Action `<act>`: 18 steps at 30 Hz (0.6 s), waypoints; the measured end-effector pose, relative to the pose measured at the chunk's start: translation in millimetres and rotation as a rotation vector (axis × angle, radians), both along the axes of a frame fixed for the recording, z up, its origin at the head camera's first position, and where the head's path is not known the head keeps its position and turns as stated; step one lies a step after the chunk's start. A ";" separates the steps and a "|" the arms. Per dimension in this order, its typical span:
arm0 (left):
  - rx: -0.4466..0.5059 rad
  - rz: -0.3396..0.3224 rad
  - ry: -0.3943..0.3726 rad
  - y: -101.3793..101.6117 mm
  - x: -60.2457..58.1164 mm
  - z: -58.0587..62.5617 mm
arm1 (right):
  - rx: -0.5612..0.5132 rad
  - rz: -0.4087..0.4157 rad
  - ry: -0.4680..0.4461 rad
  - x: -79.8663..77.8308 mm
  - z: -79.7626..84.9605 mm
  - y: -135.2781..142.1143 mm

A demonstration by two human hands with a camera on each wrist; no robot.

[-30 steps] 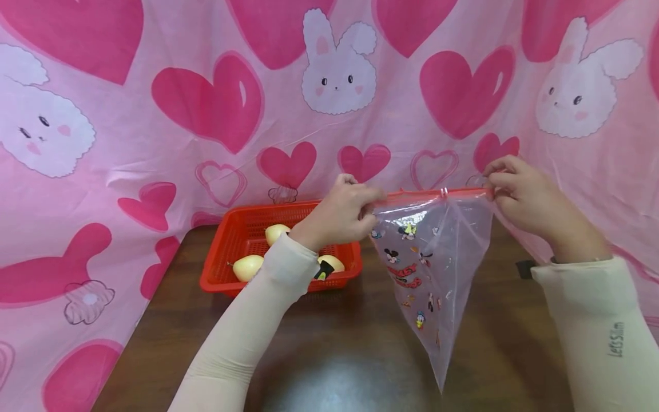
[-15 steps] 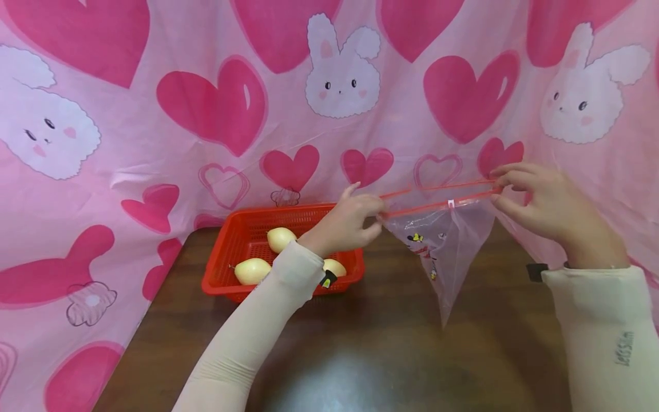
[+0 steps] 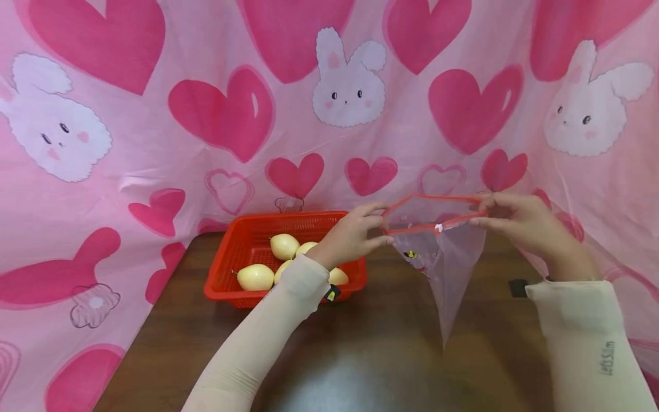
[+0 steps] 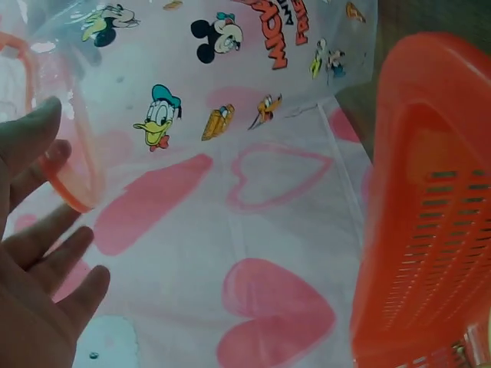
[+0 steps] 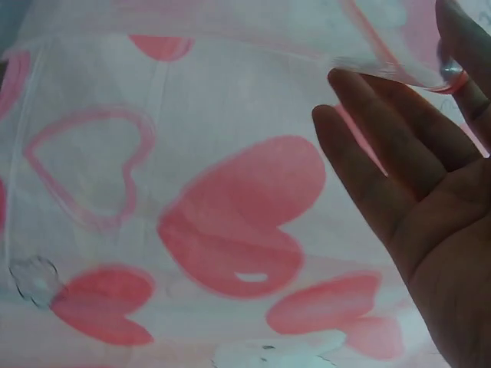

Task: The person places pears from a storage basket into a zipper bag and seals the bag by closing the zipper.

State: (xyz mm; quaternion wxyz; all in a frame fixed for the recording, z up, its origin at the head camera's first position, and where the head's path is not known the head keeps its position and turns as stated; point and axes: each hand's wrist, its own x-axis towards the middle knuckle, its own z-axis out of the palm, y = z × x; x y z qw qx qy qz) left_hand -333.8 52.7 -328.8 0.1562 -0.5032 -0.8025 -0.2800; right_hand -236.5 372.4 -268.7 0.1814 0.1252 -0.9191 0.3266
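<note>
A clear zip bag with a red-orange zip edge and printed cartoon characters hangs point-down in the head view. Its mouth is spread apart. My left hand holds the left end of the rim between thumb and fingers. At the opposite end, my right hand pinches the rim with thumb and index finger. The right wrist view shows the other fingers of my right hand extended below the edge. In the left wrist view, cartoon prints on the bag lie beyond my left hand.
A red plastic basket holding several pale yellow pears stands behind my left forearm. It sits on a dark wooden table. A pink cloth with hearts and rabbits hangs behind the table.
The bag's mouth has gone from nearly closed to spread apart. Both hands have come lower in the head view, and the right hand has most recently moved left.
</note>
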 end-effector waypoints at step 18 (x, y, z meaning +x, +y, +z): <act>0.073 0.004 -0.215 -10.7 -3.1 -12.6 | -0.126 0.063 -0.080 -17.0 -24.2 -12.1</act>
